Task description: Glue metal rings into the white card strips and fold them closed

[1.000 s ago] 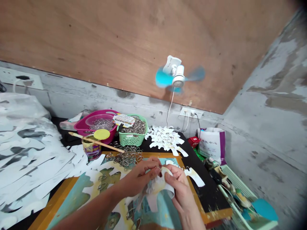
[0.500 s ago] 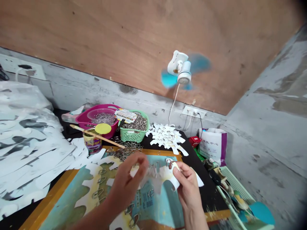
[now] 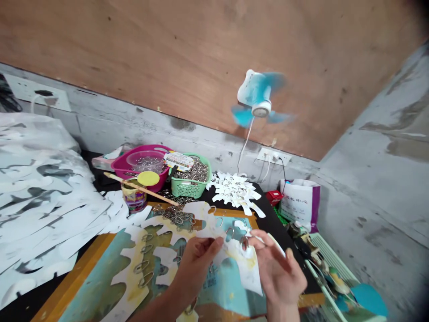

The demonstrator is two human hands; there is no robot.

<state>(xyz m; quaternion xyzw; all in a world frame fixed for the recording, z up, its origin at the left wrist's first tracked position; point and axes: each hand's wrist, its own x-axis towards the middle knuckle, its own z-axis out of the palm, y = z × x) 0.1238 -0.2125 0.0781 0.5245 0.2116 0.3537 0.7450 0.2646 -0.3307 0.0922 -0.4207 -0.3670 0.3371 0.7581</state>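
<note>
My left hand (image 3: 197, 268) and my right hand (image 3: 276, 268) both grip a white paper cutout (image 3: 243, 268) above a painted board (image 3: 90, 281) with an orange frame. Several metal split rings (image 3: 229, 232) hang along the cutout, and one sits by my right fingertips. More ringed white cutouts (image 3: 134, 268) lie on the board to the left of my left hand. A heap of loose metal rings (image 3: 177, 217) lies at the board's far edge, beyond both hands.
Behind the board stand a green basket of rings (image 3: 189, 188), a pink basin (image 3: 134, 172) and a printed cup (image 3: 134, 199) under a wooden stick (image 3: 140, 190). White cutouts pile up at left (image 3: 43, 210) and back (image 3: 234, 190). A spinning fan (image 3: 260, 100) hangs above.
My left hand has come down and right, back onto the cutout. My right hand has moved right, with its fingers spread wider. The view has shifted slightly.
</note>
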